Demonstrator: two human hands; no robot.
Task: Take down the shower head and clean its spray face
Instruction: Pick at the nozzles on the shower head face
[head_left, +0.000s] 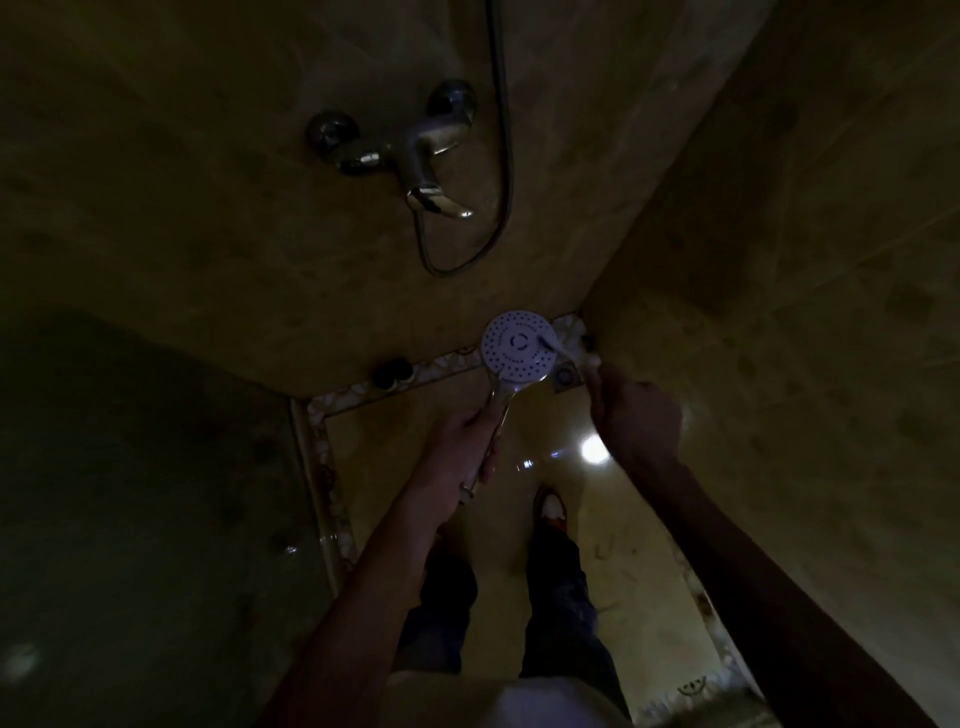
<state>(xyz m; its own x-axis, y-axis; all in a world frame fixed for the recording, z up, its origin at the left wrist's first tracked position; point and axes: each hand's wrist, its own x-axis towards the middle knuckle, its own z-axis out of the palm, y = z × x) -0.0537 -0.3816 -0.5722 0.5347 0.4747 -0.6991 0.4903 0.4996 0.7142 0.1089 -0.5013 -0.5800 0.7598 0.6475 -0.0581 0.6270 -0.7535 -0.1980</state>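
Note:
The round white shower head (517, 347) is off the wall, its spray face with rings of nozzle holes turned up toward me. My left hand (465, 447) is closed around its chrome handle below the head. My right hand (636, 415) is closed on a small brush (551, 344) whose pale tip rests on the right edge of the spray face; most of the brush is hidden in the fist. The room is very dim.
The chrome mixer tap (410, 150) sits on the tiled wall above, with the hose (506, 156) looping beneath it. A floor drain (565, 375) lies in the corner, a dark round object (392, 373) by the mosaic border. My legs and shoe (550, 512) stand below.

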